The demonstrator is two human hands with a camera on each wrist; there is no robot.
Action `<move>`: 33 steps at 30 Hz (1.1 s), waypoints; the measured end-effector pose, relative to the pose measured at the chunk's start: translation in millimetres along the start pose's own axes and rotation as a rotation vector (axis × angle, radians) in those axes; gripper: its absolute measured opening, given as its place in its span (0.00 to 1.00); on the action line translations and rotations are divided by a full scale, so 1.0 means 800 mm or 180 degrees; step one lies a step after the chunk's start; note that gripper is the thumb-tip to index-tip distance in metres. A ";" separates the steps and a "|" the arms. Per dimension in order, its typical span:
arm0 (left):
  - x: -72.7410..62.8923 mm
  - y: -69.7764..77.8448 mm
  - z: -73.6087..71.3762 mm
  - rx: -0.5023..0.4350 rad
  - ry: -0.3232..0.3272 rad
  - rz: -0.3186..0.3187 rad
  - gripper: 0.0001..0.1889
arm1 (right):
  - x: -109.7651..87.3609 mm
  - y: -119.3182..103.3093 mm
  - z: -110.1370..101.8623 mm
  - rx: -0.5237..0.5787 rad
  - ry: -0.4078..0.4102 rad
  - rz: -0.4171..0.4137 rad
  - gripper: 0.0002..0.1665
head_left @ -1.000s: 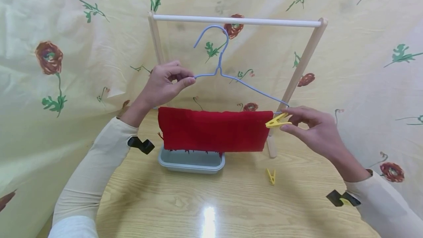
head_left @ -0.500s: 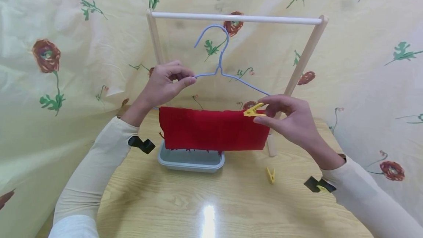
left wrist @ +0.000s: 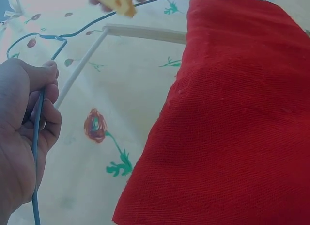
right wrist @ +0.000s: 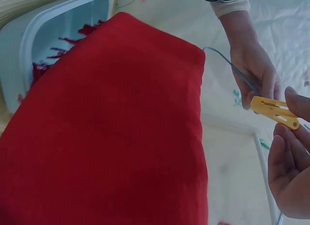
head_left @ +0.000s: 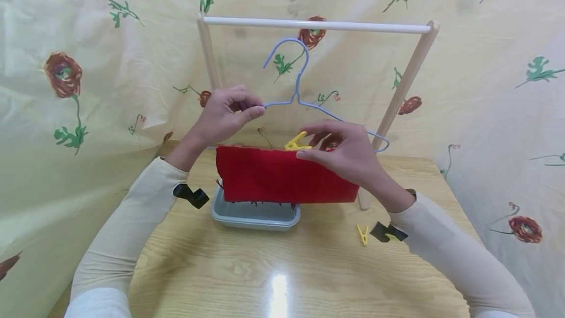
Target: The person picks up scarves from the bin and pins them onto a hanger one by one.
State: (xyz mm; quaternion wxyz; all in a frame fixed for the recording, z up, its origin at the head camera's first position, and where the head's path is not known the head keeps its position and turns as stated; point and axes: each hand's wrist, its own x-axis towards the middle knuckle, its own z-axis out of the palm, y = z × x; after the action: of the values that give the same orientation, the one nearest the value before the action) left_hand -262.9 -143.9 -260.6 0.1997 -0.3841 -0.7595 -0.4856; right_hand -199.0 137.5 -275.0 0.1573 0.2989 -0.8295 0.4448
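My left hand [head_left: 227, 114] grips the left shoulder wire of a blue hanger [head_left: 296, 87], fingers and thumb curled round it. Over the hanger's lower bar hangs a folded red cloth [head_left: 273, 180] with fringe along its bottom. My right hand [head_left: 342, 148] pinches a yellow clothespin [head_left: 296, 142] between thumb and fingers, and in the head view it overlaps the cloth's top edge near the middle. In the right wrist view the clothespin [right wrist: 275, 110] stands to the side of the cloth [right wrist: 121, 128], apart from its folded edge.
A white-barred wooden rack [head_left: 318, 24] stands behind the hanger. Beneath the cloth is a pale blue basin [head_left: 256, 222] on the wooden table [head_left: 229, 269]. Another yellow clothespin [head_left: 363, 234] lies on the table to the right. Flowered fabric [head_left: 132, 63] encloses the back and sides.
My right hand has moved left with the clothespin, from the cloth's right end to near its middle. The left hand and hanger have shifted slightly right and down.
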 end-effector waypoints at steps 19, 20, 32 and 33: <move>0.003 -0.003 -0.001 -0.0327 -0.0168 -0.0442 0.05 | 0.042 -0.002 0.069 0.0396 0.0057 -0.0334 0.26; 0.003 -0.003 -0.001 -0.0331 -0.0171 -0.0463 0.05 | 0.044 -0.001 0.072 0.0410 0.0054 -0.0361 0.25; 0.006 -0.001 -0.001 -0.0457 -0.0261 -0.0495 0.07 | 0.059 -0.006 0.112 0.0567 0.0102 -0.0503 0.19; 0.007 -0.001 0.000 -0.0470 -0.0260 -0.0492 0.07 | 0.060 -0.006 0.115 0.0575 0.0127 -0.0506 0.19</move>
State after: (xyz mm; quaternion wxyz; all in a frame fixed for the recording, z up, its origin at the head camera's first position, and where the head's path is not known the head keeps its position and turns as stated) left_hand -266.8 -142.4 -257.2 0.1018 -0.3574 -0.7565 -0.5381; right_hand -232.8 42.0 -297.7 0.1810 0.3678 -0.7564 0.5097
